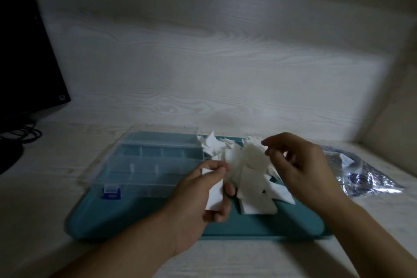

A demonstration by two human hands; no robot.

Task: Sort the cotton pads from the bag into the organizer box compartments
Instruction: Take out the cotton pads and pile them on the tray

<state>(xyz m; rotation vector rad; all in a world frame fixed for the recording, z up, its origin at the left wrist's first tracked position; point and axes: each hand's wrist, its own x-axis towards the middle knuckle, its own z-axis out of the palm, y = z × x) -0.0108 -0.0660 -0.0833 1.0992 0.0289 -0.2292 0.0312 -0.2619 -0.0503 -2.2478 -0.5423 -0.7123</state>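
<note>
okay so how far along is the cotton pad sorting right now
Done: the pads are out of the bag and heaped as a pile on the teal mat. In hand: the left hand grips a small stack of pads; the right hand hovers over the pile. Left: the organizer box compartments look empty.
</note>
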